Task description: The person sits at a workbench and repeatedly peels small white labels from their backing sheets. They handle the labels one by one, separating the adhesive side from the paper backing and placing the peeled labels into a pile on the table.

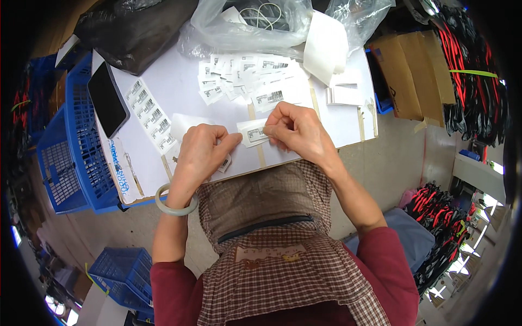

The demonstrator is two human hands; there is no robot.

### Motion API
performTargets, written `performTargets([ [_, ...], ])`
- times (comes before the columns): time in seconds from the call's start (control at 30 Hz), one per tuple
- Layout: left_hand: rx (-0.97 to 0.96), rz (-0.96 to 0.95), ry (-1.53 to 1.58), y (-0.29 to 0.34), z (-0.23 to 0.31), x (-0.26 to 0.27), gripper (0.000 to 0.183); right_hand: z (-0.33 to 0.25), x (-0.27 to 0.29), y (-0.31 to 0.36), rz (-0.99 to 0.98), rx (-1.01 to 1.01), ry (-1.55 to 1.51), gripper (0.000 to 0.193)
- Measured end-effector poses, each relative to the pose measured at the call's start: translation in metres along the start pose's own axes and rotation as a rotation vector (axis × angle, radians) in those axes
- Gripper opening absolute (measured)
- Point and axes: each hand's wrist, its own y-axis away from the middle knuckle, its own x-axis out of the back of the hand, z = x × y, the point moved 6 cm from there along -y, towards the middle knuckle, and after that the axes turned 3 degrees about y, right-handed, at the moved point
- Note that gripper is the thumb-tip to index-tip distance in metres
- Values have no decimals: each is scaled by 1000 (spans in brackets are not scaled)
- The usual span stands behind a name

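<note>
Near the table's front edge lies a small white barcode label (pixel 253 133) on a white slip. My right hand (pixel 299 130) pinches its right end between thumb and fingers. My left hand (pixel 204 152), with a pale bangle (pixel 176 201) on the wrist, is closed, its thumb and forefinger together at the slip's left end. Whatever they hold is too small to make out. Part of another label (pixel 224 164) shows under the left hand. Just beyond my right hand is another barcode label (pixel 268 99). A loose pile of labelled slips (pixel 234 76) spreads farther back.
A label sheet (pixel 149 117) and a black tablet-like device (pixel 109 100) lie at left, beside blue crates (pixel 81 136). Clear plastic bags (pixel 250 35) and a black bag (pixel 133 32) cover the back. White cards (pixel 345 96) sit at right, near a cardboard box (pixel 410 73).
</note>
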Motion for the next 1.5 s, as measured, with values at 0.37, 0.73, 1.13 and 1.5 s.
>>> performTargets([
  [0.37, 20, -33, -126, -4, 16, -1, 48, 0, 0, -4, -20, 14, 20, 9],
  [0.73, -95, 268, -12, -8, 43, 15, 39, 1, 27, -5, 208, 148, -209, 7],
  [1.13, -82, -21, 418, -29, 51, 3, 35, -44, 36, 4, 359, 397, 312, 25],
  [1.5, -233, -121, 757, 34, 49, 9, 23, -13, -9, 15, -75, 168, -684, 18],
])
